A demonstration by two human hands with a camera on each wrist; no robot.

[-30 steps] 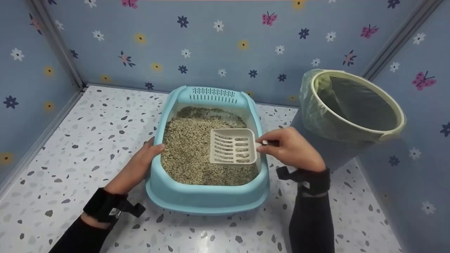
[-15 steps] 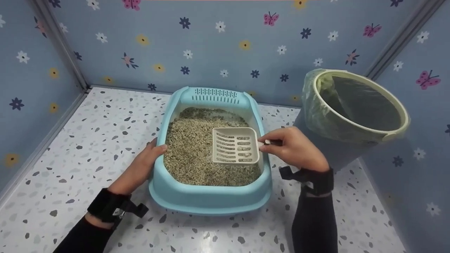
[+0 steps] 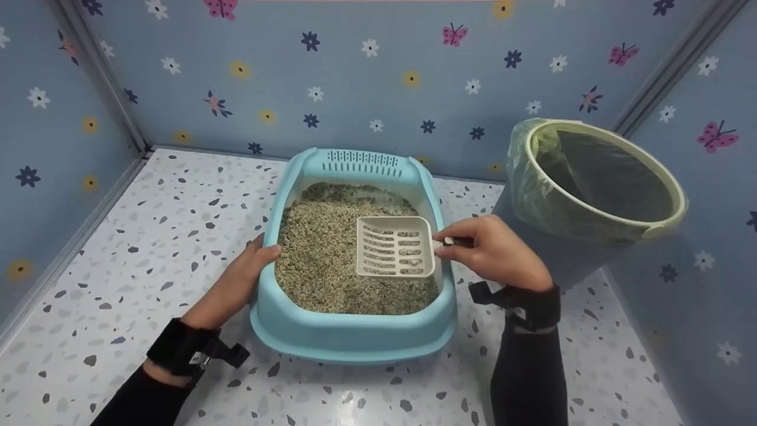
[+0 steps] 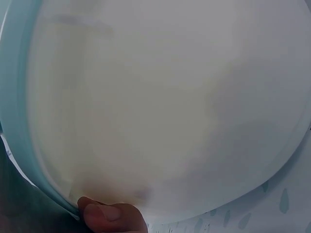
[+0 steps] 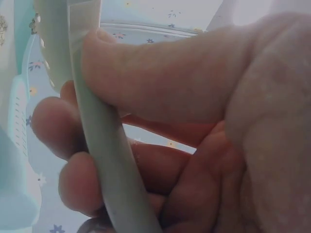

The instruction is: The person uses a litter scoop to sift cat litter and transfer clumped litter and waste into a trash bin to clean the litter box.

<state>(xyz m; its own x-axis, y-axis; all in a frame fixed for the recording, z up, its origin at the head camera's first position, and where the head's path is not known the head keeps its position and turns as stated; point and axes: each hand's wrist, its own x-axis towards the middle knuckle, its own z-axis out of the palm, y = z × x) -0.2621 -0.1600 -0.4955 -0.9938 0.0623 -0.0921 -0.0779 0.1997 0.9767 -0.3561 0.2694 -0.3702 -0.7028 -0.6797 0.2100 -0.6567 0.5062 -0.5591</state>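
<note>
A blue litter box [image 3: 355,340] filled with brown granular cat litter [image 3: 319,254] stands on the floor. My left hand [image 3: 239,278] grips its left side, thumb over the rim and fingers outside, mostly hidden. The left wrist view shows a fingertip [image 4: 114,217] at the edge of a pale, smooth surface. With my right hand [image 3: 494,251] I hold a cream slotted litter scoop [image 3: 402,219] by its handle [image 5: 114,155], thumb on one side and fingers curled round the other. The scoop's head is over the right part of the litter, level or nearly so; litter shows through its slots.
A grey bin with a cream rim [image 3: 627,219] and a translucent yellowish liner [image 3: 538,204] stands to the right, close to my right hand. Blue flowered panels [image 3: 355,65] enclose the back and both sides. The floor [image 3: 148,236] is white and speckled.
</note>
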